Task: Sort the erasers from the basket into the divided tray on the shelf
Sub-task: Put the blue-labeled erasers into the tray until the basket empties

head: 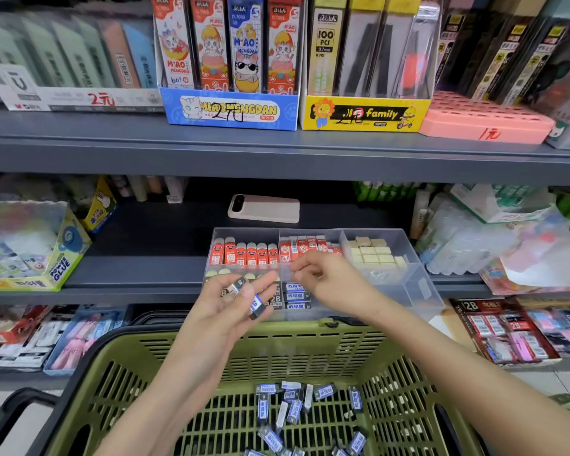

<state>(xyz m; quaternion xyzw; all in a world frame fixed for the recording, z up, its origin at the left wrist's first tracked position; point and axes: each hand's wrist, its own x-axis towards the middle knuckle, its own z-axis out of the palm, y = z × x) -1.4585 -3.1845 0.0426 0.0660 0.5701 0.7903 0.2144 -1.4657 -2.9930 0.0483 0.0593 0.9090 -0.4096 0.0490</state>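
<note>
Left hand [222, 302] gripped black-sleeved erasers [256, 306]; right hand [329, 279] hung over the divided tray [408, 286], hold unclear. Compartments were part-filled; many basket erasers [293, 409] lay in the green basket [277, 339].

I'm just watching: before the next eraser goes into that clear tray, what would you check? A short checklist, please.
1. Erasers in hand: ok. The left hand holds black-and-blue erasers.
2. Right hand free to take one: cannot tell. The right hand hovers over the tray, and its fingertips are blurred.
3. Matching compartment found: ok. A blue-labelled stack of the same kind lies in the front middle compartment.
4. Room left in that compartment: cannot tell. The right hand covers part of it.
5. More to sort: ok. Loose erasers lie in the green basket.
</note>
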